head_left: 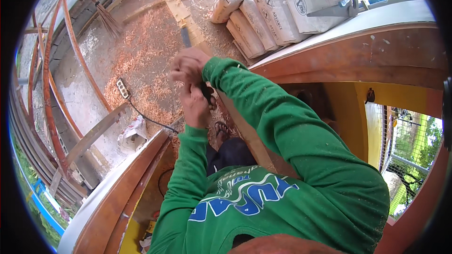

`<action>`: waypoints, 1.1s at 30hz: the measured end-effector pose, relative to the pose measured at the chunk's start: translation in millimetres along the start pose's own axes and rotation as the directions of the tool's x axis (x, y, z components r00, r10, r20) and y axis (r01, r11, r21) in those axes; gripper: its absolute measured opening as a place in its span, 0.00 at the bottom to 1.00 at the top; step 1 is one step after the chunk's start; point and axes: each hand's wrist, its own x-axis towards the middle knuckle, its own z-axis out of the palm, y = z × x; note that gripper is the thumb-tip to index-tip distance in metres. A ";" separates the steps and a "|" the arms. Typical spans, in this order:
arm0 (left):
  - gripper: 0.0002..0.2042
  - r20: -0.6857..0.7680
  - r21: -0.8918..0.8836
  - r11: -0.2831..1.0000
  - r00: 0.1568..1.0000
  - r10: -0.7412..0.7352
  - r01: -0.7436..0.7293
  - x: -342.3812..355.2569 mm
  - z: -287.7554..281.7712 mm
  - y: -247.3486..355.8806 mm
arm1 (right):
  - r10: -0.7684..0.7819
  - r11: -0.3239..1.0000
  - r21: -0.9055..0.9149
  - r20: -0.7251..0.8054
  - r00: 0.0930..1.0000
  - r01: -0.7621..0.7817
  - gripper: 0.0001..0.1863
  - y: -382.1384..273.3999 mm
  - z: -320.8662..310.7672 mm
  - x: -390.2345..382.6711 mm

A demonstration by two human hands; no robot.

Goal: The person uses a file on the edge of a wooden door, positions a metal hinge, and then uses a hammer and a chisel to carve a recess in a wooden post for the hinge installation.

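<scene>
— Gripping what, and where?
— Wrapping the left hand [196, 107] around a dark object [207, 92] over the middle of the wooden plank [176, 7]; curling the right hand [189, 65] just beyond, blurred, hence being unable to tell what, if anything, pinching.
— Seeing what farther along the plank?
— Showing a grey-blue bar [185, 36] beyond the right hand; being unable to tell whether joining the dark object.
— Finding what in the way, left of the plank?
— Noting a sandalled foot [222, 134] just beside; then a black cord [153, 121] running from a power strip [123, 89] toward the plank, among wood shavings [150, 42]; farther left, displaying a broom [109, 22] and bent wooden strips [75, 49].
— And bordering it on the right?
— Presenting piled paper sacks [270, 14] near the far half, and a brown-edged ledge [348, 56] nearer.
</scene>
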 end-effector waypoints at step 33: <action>0.11 0.029 -0.091 0.933 0.937 -0.348 0.349 17.3 -18.9 3.5 | 0.089 0.996 0.017 0.044 0.995 -0.089 0.21 13.0 5.1 27.5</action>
